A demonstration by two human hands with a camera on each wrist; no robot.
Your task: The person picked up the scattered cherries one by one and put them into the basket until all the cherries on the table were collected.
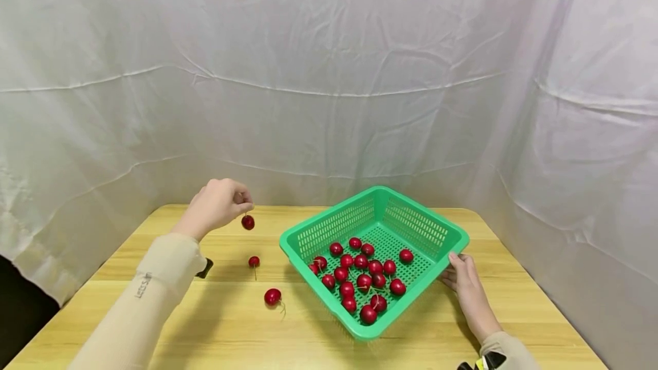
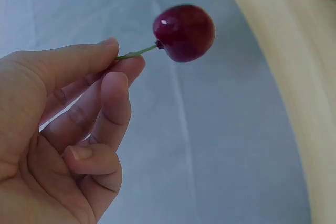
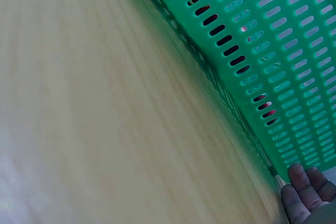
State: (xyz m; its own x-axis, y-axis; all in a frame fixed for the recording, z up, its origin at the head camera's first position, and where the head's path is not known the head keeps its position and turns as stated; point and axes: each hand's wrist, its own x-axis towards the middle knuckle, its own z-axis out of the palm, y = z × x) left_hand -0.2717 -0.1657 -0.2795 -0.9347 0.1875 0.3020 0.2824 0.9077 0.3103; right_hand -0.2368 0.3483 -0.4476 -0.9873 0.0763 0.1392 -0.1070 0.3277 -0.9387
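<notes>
My left hand [image 1: 220, 203] is raised above the far left of the table. Its thumb and finger pinch the thin green stem [image 2: 137, 53] of a dark red cherry [image 2: 184, 33], and the fruit hangs below the fingertips in the head view. At the near right corner of a green plastic basket [image 1: 377, 192], my right hand [image 1: 466, 284] grips the rim, thumb on top. In the right wrist view its fingers [image 3: 300, 181] lie against the slotted outer wall. Several red cherries [image 1: 361, 261] lie in the basket, mostly gathered toward its near left side.
Two cherries lie on the wooden table [image 1: 226, 336] left of the basket: a small cherry [image 1: 254, 261] with its stem toward me, and a larger cherry [image 1: 272, 297] nearer. White cloth [image 1: 329, 73] encloses the table at the back and sides.
</notes>
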